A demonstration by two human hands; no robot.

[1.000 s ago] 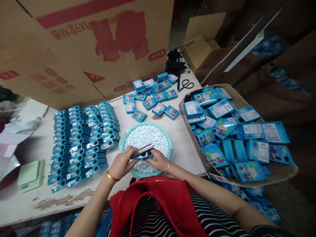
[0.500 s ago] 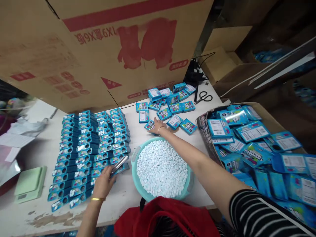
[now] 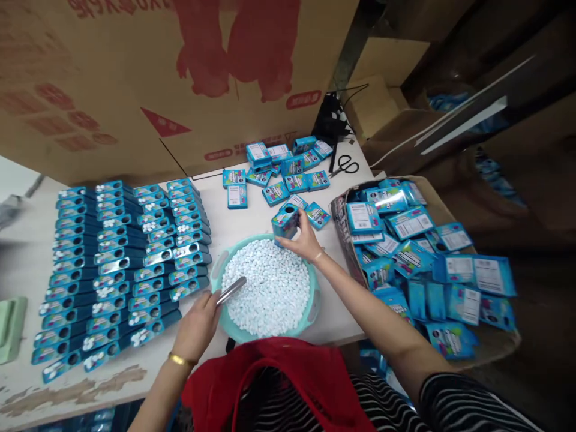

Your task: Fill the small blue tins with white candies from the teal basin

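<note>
My right hand (image 3: pixel 305 241) grips a small blue box (image 3: pixel 285 221), held just above the far rim of a teal basin (image 3: pixel 315 298) full of small white candies (image 3: pixel 265 288). My left hand (image 3: pixel 198 327) holds a shiny metal tool (image 3: pixel 231 290) whose tip lies over the basin's near left rim. To the left, filled blue boxes (image 3: pixel 126 258) lie in tidy rows on the white table (image 3: pixel 252 216). Loose blue boxes (image 3: pixel 279 174) are scattered beyond the basin.
A cardboard tray (image 3: pixel 438 207) at the right holds several flat blue packets. Scissors (image 3: pixel 344 163) and a black cord lie at the table's far right. A big printed carton (image 3: pixel 135 78) stands behind the table. A green scale (image 3: pixel 11 327) sits at the left edge.
My right hand picked a blue box from the loose pile and drew it back toward the basin. My left hand carried the metal tool from the rows to the basin's rim.
</note>
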